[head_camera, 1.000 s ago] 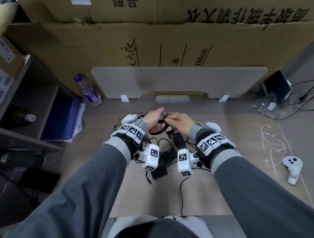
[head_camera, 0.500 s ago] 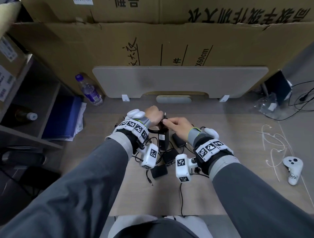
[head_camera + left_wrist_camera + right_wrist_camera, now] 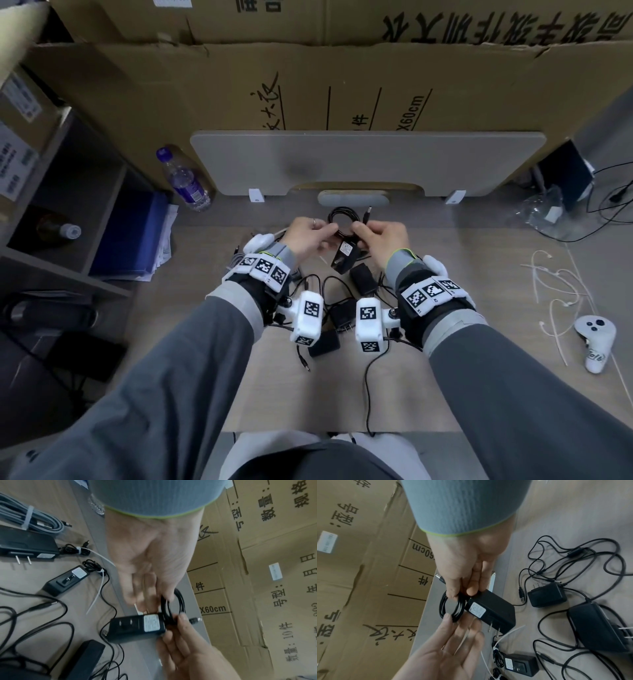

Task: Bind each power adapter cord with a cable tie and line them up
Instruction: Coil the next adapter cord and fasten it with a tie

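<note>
A black power adapter hangs in the air below its cord, which is wound into a small black coil. My left hand pinches the coil's left side between thumb and fingers. My right hand pinches the right side, with the barrel plug sticking out past it. A thin white strip, perhaps a cable tie, shows among my left fingers.
Loose adapters with tangled cords lie under my wrists. Tied adapters and a tied grey cable bundle lie to the left. White cable ties and a controller lie at right, a bottle at back left, cardboard boxes behind.
Both hands have moved away from my body and lifted the adapter off the table. The cord now forms a round coil held between them, with the adapter hanging under it.
</note>
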The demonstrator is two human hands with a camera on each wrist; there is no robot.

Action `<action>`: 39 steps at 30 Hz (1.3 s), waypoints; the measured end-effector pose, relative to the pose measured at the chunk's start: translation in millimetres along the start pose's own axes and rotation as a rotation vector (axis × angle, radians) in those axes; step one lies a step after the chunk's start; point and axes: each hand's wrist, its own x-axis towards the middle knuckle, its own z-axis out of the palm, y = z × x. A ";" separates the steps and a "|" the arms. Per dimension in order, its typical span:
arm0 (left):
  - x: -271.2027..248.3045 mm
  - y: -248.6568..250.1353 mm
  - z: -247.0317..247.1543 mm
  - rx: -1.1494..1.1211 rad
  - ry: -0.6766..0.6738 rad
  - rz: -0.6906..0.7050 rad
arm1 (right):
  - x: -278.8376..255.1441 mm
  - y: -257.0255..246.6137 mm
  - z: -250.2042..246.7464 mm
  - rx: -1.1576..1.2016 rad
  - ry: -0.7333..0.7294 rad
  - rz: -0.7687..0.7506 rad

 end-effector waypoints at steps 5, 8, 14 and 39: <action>1.4 1.9 10.2 0.022 0.092 0.058 | -4.6 -9.8 -0.2 -0.140 -0.108 -0.103; 6.1 -3.8 11.2 0.113 0.102 0.092 | -5.4 -13.6 0.1 -0.292 -0.140 -0.141; -5.6 13.4 23.4 -0.102 -0.029 0.066 | -3.2 -25.5 -14.8 -0.530 -0.136 -0.129; 26.0 24.1 112.1 0.411 0.112 0.129 | 6.7 11.8 -81.0 -0.770 -0.056 -0.202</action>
